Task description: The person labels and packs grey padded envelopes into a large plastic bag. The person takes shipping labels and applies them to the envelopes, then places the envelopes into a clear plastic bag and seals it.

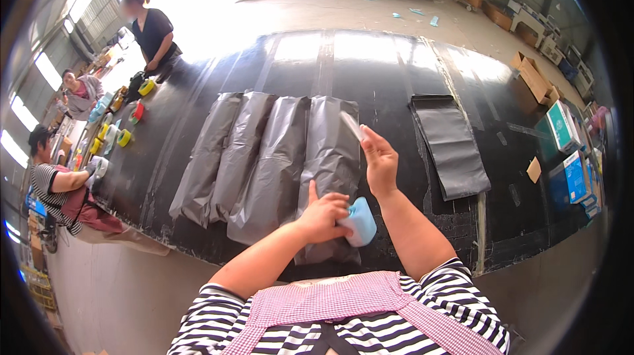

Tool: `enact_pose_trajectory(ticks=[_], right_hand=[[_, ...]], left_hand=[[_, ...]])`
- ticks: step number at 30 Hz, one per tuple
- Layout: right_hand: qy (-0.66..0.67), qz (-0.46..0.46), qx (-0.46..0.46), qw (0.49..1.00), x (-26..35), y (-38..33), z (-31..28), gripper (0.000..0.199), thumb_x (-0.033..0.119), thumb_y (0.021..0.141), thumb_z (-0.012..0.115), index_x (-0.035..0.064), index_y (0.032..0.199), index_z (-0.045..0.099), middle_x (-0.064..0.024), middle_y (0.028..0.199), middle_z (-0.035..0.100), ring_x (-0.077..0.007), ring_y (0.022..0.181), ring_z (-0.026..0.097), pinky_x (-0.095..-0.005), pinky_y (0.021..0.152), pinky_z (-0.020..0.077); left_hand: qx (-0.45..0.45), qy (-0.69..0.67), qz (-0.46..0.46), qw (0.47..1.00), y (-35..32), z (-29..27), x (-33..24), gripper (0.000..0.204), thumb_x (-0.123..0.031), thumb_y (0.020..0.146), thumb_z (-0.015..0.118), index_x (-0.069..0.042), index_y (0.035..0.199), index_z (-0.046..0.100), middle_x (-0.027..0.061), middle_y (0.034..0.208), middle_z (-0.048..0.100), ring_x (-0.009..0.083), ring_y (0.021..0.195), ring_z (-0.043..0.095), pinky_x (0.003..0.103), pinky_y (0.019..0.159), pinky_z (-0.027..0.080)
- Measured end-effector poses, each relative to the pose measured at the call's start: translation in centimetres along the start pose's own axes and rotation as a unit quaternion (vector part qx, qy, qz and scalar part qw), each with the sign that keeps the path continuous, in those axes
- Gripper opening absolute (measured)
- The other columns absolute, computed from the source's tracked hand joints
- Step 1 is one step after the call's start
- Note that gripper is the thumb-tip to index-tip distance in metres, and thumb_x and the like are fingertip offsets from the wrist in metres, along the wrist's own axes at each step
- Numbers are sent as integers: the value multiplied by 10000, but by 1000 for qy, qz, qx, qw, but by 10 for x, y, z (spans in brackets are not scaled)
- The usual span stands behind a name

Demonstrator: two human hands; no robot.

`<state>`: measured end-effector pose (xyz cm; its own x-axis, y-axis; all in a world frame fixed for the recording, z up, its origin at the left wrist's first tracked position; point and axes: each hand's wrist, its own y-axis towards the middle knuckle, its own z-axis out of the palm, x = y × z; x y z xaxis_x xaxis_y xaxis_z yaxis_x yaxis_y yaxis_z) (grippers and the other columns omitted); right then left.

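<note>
Several filled dark grey plastic mailing bags point(277, 163) lie side by side on the black table. The rightmost grey bag point(330, 137) is directly under my hands. Over its near end, my left hand point(323, 215) has its fingers curled on a pale blue and white block point(361, 221), perhaps a pad or roll of labels; one finger points forward. Farther up, along the bag's right edge, my right hand point(380, 159) pinches a small, blurred white slip point(352, 125), which looks like a label. Its other side is hidden.
A stack of flat dark grey bags point(451, 150) lies to the right. Blue and green boxes point(563, 127) and an open carton point(536, 79) stand at the table's right edge. Tape rolls point(135, 112) line the left side, where several people point(155, 35) work.
</note>
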<state>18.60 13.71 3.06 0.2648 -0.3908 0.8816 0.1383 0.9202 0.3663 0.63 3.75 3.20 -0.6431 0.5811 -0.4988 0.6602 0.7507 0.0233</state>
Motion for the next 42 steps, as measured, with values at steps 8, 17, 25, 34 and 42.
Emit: enact_pose_trajectory(ticks=[8,17,25,34,42], right_hand=[[-353,-240,199,882,-27,13,-7,484,133,832,781,61,1289,640,-128,1407,576,-339,1385,465,-426,1116,425],[-352,-202,269,873,-55,30,-2,484,68,757,809,111,1224,690,-114,1435,550,-341,1410,428,-451,1130,408],[-335,-171,305,875,-55,38,-1,447,7,739,793,150,1158,730,-118,1422,555,-347,1402,436,-448,1127,410],[-415,-156,331,833,-39,29,-2,310,233,879,705,138,1174,712,-135,1428,547,-337,1370,470,-511,1155,324],[-564,-113,282,768,-15,5,42,408,289,957,592,106,1321,619,-140,1521,437,-363,1428,357,-604,1155,240]], left_hand=[[25,-44,42,998,-16,-6,19,310,-380,725,826,-145,902,730,-44,1137,678,208,1384,436,799,1083,-11],[-15,-47,81,995,-19,5,26,174,-334,763,731,-187,845,689,-86,1088,646,170,1408,391,860,1041,15],[-8,-51,74,996,-16,2,27,234,-366,737,788,-172,838,705,-75,1092,667,197,1376,432,828,1050,0],[-23,-47,73,996,-15,7,27,274,-403,733,811,-169,837,714,-64,1097,672,206,1360,455,808,1057,-2],[-28,-19,67,997,-15,15,27,306,-422,731,809,-150,824,701,-44,1094,667,210,1352,465,796,1070,-37]])
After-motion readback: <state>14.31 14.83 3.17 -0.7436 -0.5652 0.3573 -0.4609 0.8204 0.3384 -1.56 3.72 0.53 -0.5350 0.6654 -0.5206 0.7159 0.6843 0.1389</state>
